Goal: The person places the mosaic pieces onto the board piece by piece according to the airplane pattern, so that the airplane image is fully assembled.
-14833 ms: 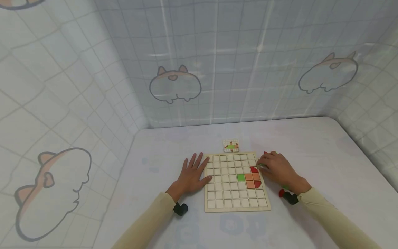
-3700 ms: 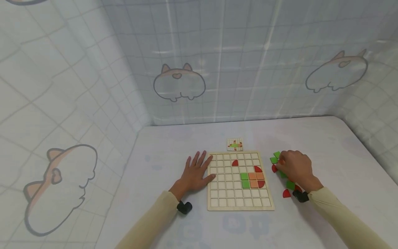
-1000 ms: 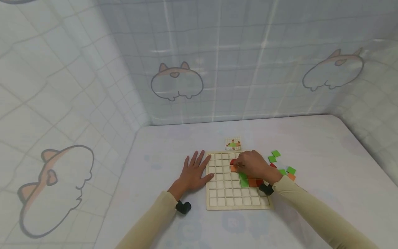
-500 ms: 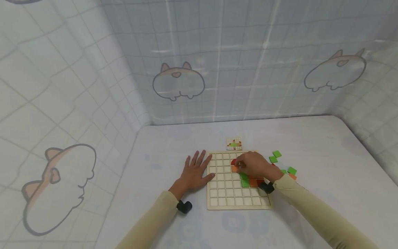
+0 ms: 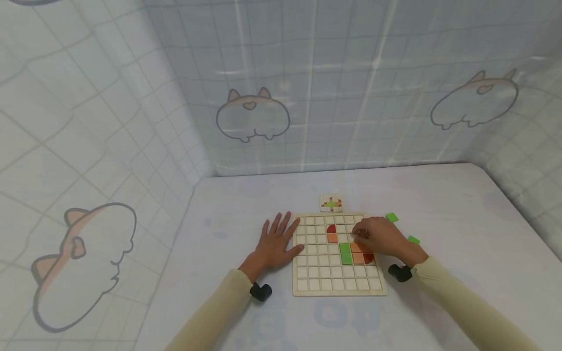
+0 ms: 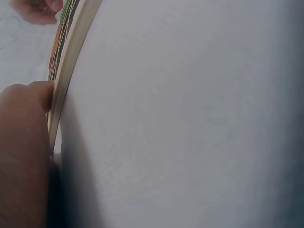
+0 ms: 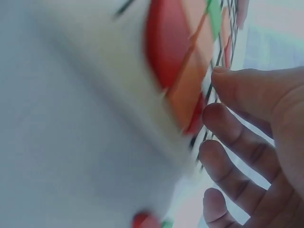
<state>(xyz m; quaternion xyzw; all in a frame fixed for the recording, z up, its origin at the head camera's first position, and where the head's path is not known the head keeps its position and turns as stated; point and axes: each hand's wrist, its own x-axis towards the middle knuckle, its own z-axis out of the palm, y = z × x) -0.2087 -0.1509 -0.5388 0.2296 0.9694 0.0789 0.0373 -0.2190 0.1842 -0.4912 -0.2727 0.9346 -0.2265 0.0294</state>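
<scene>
My left hand (image 5: 273, 246) lies with spread fingers on the left edge of a wooden grid board (image 5: 311, 271); the left wrist view shows its thumb (image 6: 40, 92) at the rim. Over the board's right part hovers my right hand (image 5: 382, 237). Its thumb and fingers are loosely bent and apart, with nothing visible between them in the right wrist view. A red quarter-circle tile (image 5: 331, 228) sits in the grid above an orange square tile (image 5: 331, 238). Nearer are green squares (image 5: 346, 258), orange squares (image 5: 358, 258) and a red quarter-circle (image 5: 369, 258); the hand hides cells behind it.
A small pattern card (image 5: 331, 203) lies just beyond the board's far edge. Loose green tiles (image 5: 392, 217) lie on the white table to the right, partly behind the right hand. A tiled-pattern curtain (image 5: 351, 136) stands behind the table.
Within the last half second my right hand has let go of the orange square below the red quarter-circle and moved right. The left hand has stayed put.
</scene>
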